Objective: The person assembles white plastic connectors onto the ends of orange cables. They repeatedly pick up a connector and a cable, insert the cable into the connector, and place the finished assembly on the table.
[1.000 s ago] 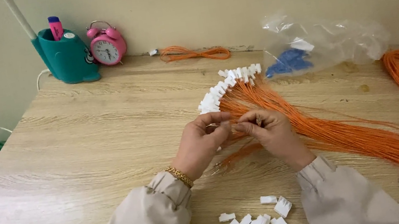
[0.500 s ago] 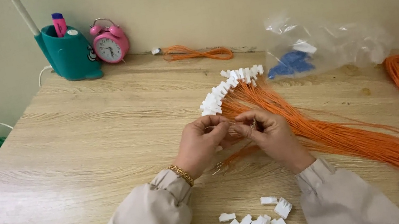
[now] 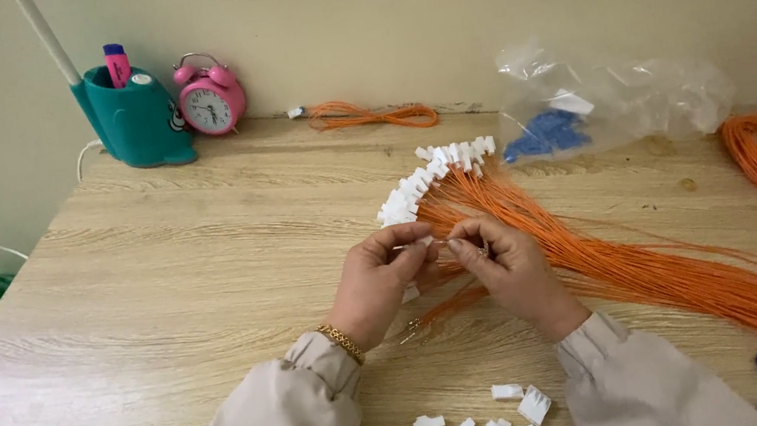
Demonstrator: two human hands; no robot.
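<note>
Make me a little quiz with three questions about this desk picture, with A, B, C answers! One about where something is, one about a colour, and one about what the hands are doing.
1. Where is the alarm clock?
A. At the back of the table, beside the teal pen holder
B. Next to the phone
C. Inside the plastic bag

2. What colour are the long wires?
A. Blue
B. Orange
C. Green

3. What are the left hand and right hand doing?
A. Lying flat and apart
B. Holding the clock
C. Meeting fingertip to fingertip, pinching a small piece over the wires

Answers:
1 A, the pink clock stands right beside the holder by the wall.
2 B, the whole bundle is orange, with white plugs on its ends.
3 C, both hands come together at the middle of the table.
</note>
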